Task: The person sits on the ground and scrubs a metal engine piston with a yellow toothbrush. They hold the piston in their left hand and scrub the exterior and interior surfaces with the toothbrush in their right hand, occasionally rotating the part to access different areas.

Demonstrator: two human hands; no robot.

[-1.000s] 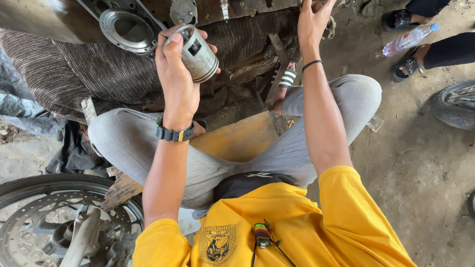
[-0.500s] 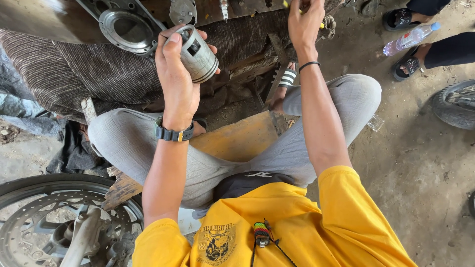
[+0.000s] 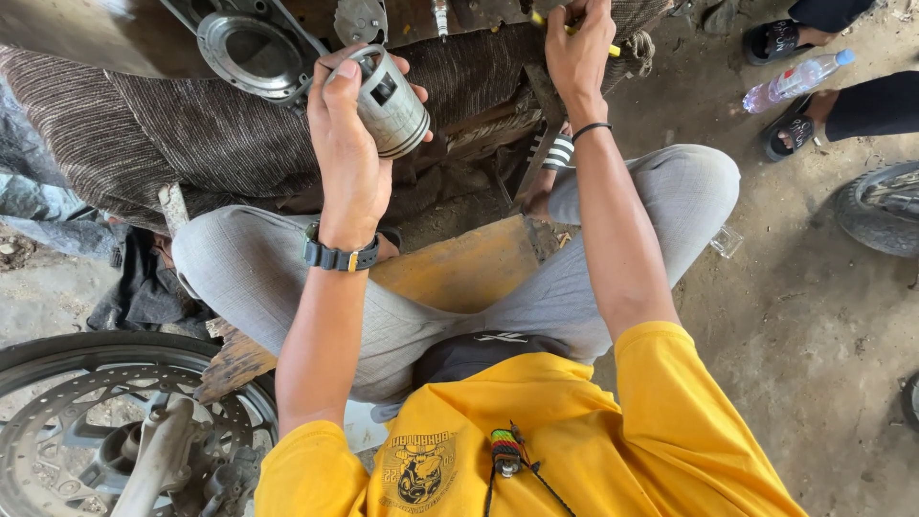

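A: The piston [image 3: 391, 103] in the left hand [image 3: 347, 153] looks like dull grey metal, matt, with fine grooves at one end.

B: And the ring-shaped engine part [image 3: 247, 53] above it is brighter bare metal, smooth on its face. It lies on a striped woven cloth [image 3: 182, 134], coarse and brown.

A: The right hand [image 3: 579, 53] closes its grip on a yellow handle [image 3: 574, 29], plastic by the look of it.

B: Down below, a rough, worn wooden board [image 3: 459, 268]. The floor [image 3: 814, 316] is dusty matt concrete, and the bottle [image 3: 796, 80] on it is clear glossy plastic.
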